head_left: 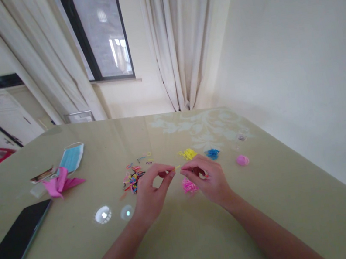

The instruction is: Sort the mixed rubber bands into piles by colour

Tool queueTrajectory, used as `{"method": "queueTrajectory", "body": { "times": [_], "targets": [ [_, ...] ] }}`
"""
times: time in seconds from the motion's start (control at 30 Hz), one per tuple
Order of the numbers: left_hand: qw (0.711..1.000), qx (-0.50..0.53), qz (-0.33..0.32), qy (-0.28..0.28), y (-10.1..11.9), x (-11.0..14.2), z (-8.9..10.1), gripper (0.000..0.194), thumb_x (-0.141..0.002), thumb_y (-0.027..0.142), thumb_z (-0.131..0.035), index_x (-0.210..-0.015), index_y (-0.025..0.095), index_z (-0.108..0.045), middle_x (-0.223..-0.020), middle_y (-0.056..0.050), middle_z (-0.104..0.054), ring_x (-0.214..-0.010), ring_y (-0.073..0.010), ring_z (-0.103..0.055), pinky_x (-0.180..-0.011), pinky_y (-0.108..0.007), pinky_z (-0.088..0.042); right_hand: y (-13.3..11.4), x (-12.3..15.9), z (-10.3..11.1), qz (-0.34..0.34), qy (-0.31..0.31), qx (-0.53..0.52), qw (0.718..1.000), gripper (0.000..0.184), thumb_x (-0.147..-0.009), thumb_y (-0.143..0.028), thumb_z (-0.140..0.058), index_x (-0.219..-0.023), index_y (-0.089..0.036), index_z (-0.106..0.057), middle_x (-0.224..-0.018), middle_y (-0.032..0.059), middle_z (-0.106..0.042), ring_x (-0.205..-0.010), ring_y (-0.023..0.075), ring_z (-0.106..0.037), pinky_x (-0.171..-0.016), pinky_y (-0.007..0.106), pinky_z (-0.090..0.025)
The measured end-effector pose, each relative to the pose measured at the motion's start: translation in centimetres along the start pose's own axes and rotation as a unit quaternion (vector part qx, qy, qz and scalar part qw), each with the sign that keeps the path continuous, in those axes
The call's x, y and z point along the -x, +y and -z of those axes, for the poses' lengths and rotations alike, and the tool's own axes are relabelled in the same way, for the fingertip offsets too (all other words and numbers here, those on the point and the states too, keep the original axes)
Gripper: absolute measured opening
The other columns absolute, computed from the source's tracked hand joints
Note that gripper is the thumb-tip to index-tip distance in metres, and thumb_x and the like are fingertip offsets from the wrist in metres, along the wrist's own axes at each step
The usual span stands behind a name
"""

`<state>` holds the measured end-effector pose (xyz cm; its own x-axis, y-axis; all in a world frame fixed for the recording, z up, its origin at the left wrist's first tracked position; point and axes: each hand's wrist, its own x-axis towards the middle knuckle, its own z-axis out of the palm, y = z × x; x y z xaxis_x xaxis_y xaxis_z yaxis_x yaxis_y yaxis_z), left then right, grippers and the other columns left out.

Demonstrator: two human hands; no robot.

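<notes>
Between my two hands, above the table, is a thin yellow rubber band (177, 168). My left hand (153, 191) is closed in a pinch on one end of it, thumb against forefinger. The fingertips of my right hand (208, 181) are pinched together at the other end. Beside my left hand lies a mixed pile of coloured rubber bands (132, 181), partly covered by that hand. A heap of pink bands (189, 185) sits under my right hand. Just beyond are a yellow heap (187, 154) and a blue heap (212, 154).
Farther right are a pink round object (242, 160) and a small clear item (241, 137). On the left lie a dark-screened tablet or phone (19, 239), pink folded paper (61, 183) and a blue face mask (73, 158). A wall (310, 80) borders the table's right side.
</notes>
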<state>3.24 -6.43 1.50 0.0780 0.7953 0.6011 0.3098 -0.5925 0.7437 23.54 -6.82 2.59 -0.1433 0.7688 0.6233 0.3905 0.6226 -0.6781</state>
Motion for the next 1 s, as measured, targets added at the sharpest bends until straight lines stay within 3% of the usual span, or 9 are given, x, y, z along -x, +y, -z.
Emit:
{"method": "queueTrajectory", "body": {
  "times": [0.13,0.27,0.53,0.87,1.0],
  "targets": [
    [1.000,0.007,-0.011,-0.008,0.07,-0.08,0.09,0.008,-0.098,0.027,-0.072,-0.095,0.023,-0.078,-0.086,-0.002,-0.077,-0.078,-0.0163,-0.068,-0.075,-0.028,-0.055,0.02,0.02,-0.02,0.009,0.004,-0.011,1.000,0.021,-0.101,-0.044,-0.074,-0.108,-0.024,-0.078,-0.084,0.0025,-0.069,-0.065,0.0150,-0.057,-0.063,0.029,-0.048],
    [0.999,-0.008,-0.020,-0.025,0.16,-0.01,0.05,0.010,-0.099,0.028,-0.070,-0.094,0.023,-0.078,-0.087,-0.003,-0.077,-0.079,-0.0171,-0.068,-0.076,-0.029,-0.056,0.08,0.05,0.06,0.018,-0.006,-0.004,1.000,0.021,-0.103,-0.042,-0.071,-0.098,-0.024,-0.079,-0.078,0.0022,-0.068,-0.066,0.0160,-0.058,-0.062,0.029,-0.049],
    [0.998,-0.014,-0.046,-0.028,0.46,-0.07,-0.17,0.007,-0.098,0.022,-0.071,-0.094,0.024,-0.077,-0.086,-0.001,-0.077,-0.077,-0.0152,-0.069,-0.073,-0.026,-0.057,-0.12,0.20,0.12,0.015,-0.006,-0.003,1.000,0.020,-0.102,-0.042,-0.071,-0.099,-0.025,-0.081,-0.078,0.0035,-0.069,-0.067,0.0173,-0.058,-0.064,0.031,-0.051],
    [1.000,-0.001,-0.024,-0.003,0.35,0.13,-0.11,0.007,-0.097,0.029,-0.074,-0.094,0.023,-0.077,-0.084,-0.002,-0.075,-0.076,-0.0163,-0.067,-0.074,-0.028,-0.055,-0.21,0.20,0.40,0.056,-0.006,-0.007,0.998,0.014,-0.102,-0.034,-0.072,-0.099,-0.025,-0.082,-0.083,0.0048,-0.073,-0.067,0.0171,-0.060,-0.061,0.030,-0.051],
    [0.998,-0.055,-0.010,-0.006,-0.32,0.10,0.00,0.007,-0.098,0.029,-0.071,-0.099,0.024,-0.075,-0.089,-0.002,-0.076,-0.077,-0.0172,-0.068,-0.076,-0.030,-0.056,0.15,-0.05,0.54,0.043,0.004,0.005,0.999,0.016,-0.101,-0.036,-0.073,-0.096,-0.024,-0.082,-0.082,0.0049,-0.073,-0.066,0.0170,-0.060,-0.061,0.030,-0.050]
  ]
}}
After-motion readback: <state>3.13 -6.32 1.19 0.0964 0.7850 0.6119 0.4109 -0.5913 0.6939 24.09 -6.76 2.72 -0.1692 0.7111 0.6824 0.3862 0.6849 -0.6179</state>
